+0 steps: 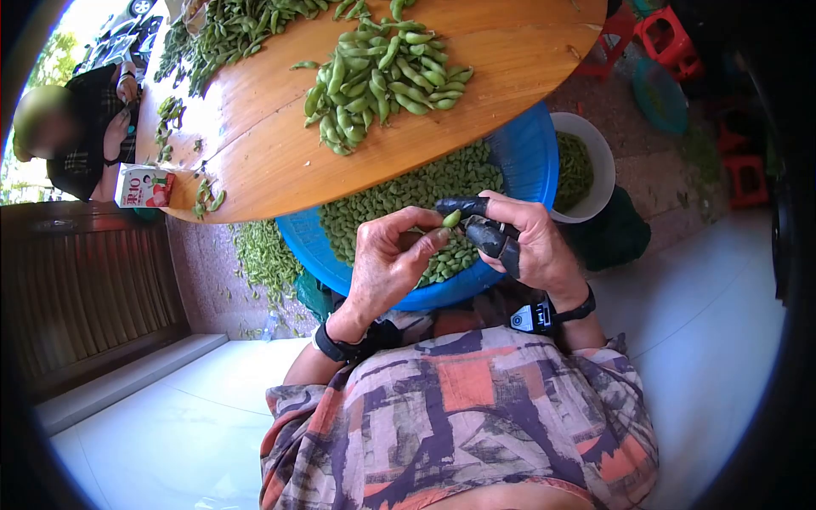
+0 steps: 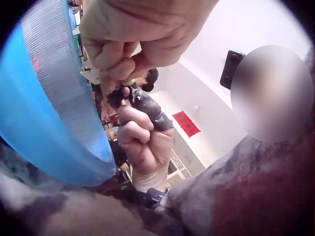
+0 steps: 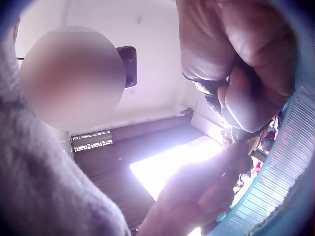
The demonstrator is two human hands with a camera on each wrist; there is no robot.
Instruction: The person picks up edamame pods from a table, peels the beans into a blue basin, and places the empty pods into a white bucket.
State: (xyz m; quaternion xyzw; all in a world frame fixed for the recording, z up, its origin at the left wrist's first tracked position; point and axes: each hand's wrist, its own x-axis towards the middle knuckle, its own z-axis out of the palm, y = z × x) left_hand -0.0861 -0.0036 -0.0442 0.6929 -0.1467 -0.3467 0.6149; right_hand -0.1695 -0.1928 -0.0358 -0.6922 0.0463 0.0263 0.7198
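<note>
Over the blue basin, my left hand [image 1: 387, 255] pinches a green edamame pod [image 1: 451, 218] between thumb and forefinger. My right hand [image 1: 540, 246] meets it from the other side, its thumb and forefinger wrapped in black coverings [image 1: 486, 238] and closed about the pod's near end. In the left wrist view the right hand's other fingers [image 2: 135, 130] are curled into the palm. Below both hands, the blue basin [image 1: 542, 157] holds a thick layer of green beans [image 1: 374, 212]. The right wrist view shows both hands meeting, with the pod hidden there.
A wooden table [image 1: 255, 161] overhangs the basin, bearing a pile of edamame pods [image 1: 382, 81] and a larger heap [image 1: 229, 38]. A red-and-white carton [image 1: 144, 187] stands near another person [image 1: 93, 127]. A white bucket [image 1: 602, 161], red stools [image 1: 667, 42] and scattered green pods [image 1: 263, 259] surround the basin.
</note>
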